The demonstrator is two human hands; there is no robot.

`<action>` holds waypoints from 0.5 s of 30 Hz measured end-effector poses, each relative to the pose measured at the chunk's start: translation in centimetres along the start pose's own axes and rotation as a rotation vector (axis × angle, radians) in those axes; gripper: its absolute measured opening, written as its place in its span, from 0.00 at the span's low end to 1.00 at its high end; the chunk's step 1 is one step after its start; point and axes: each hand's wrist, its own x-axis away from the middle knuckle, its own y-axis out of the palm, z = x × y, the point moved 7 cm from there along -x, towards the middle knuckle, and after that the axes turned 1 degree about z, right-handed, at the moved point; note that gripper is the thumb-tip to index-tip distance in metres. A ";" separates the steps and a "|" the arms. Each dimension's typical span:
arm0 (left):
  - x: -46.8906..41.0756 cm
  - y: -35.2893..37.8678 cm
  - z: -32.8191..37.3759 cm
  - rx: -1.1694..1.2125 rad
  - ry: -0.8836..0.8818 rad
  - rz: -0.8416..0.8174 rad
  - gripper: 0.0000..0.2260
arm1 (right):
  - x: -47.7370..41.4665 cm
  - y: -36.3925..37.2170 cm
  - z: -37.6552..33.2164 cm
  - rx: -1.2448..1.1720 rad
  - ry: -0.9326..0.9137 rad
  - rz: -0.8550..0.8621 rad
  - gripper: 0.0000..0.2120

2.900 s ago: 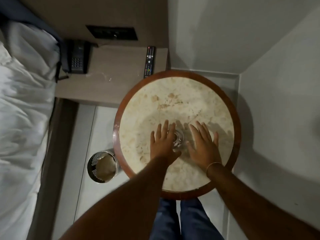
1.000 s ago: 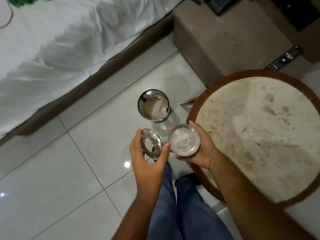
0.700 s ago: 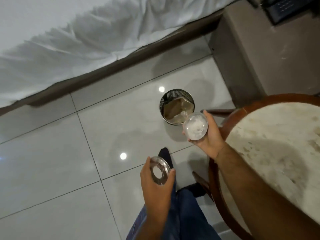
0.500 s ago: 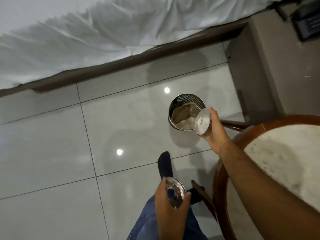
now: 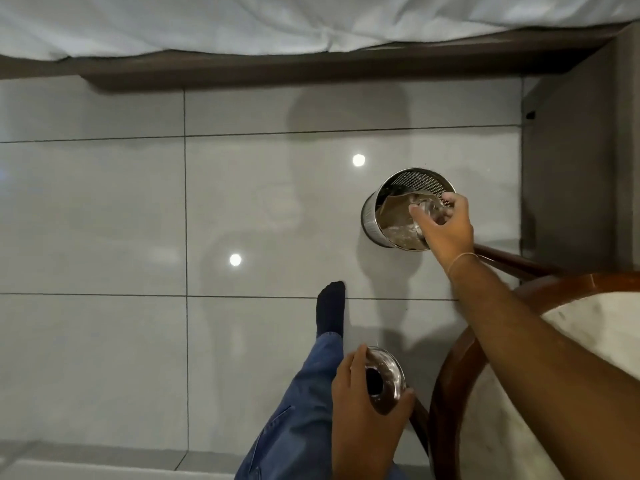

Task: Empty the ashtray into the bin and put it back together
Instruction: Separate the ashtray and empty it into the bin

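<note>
Ashtray bowl (image 5: 427,211) is held tipped over the bin (image 5: 375,216) by the right hand (image 5: 446,226); the metal lid (image 5: 384,377) is gripped by the left hand (image 5: 360,403).

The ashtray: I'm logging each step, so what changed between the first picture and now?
Both hands lifted it off the table and separated it. The right hand carried the glass bowl to the bin and tipped it over the opening. The left hand took the metal lid and holds it low. The bin stayed beside the table.
</note>
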 end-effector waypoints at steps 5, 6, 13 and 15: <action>-0.1 -0.4 -0.2 -0.012 0.005 -0.012 0.43 | 0.5 -1.1 -1.2 0.078 -0.097 0.091 0.29; -0.3 -0.4 -0.4 -0.025 0.006 -0.022 0.42 | 0.6 -1.1 -1.4 0.104 -0.122 0.095 0.29; -0.5 -1.3 -1.2 -0.085 0.039 0.001 0.47 | 1.6 -0.2 -2.5 0.330 -0.291 0.163 0.26; -0.1 -1.8 -1.3 -0.063 0.037 0.001 0.42 | 1.8 -0.2 -2.4 0.303 -0.284 0.217 0.26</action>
